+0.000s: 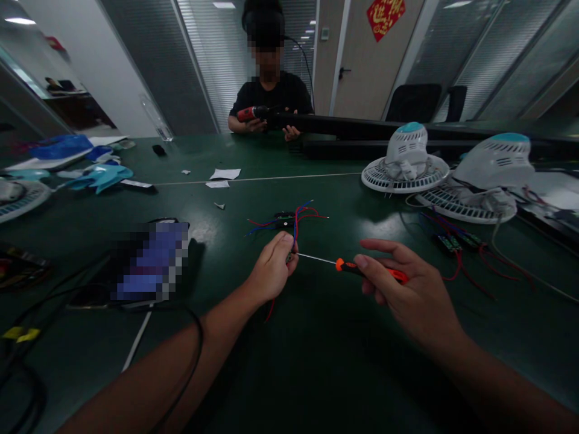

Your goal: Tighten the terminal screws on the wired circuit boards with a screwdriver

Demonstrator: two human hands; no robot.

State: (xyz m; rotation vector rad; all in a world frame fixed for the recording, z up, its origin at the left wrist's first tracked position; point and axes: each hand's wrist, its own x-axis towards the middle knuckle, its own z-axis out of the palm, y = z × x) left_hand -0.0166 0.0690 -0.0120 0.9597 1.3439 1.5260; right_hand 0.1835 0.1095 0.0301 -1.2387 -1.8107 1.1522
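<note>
My left hand (pixel 274 265) is closed around a small circuit board (pixel 289 257), most of it hidden by my fingers. Red and blue wires (pixel 296 223) rise from the top of that hand, and a red wire hangs out below it. My right hand (pixel 402 283) grips an orange-and-black screwdriver (pixel 350 266), index finger stretched out above the handle. The screwdriver's thin shaft points left, its tip at the board in my left hand. Just beyond my left hand, another dark wired module (pixel 284 222) lies on the green table (pixel 335 337).
White fan-like units (pixel 407 169) with round grilles stand at the right, wired circuit boards (pixel 447 242) in front of them. A phone (pixel 151 262) and black cables are at the left. Across the table a person (pixel 271 90) holds a red-and-black power tool (pixel 252 113) beside long black bars (pixel 344 125).
</note>
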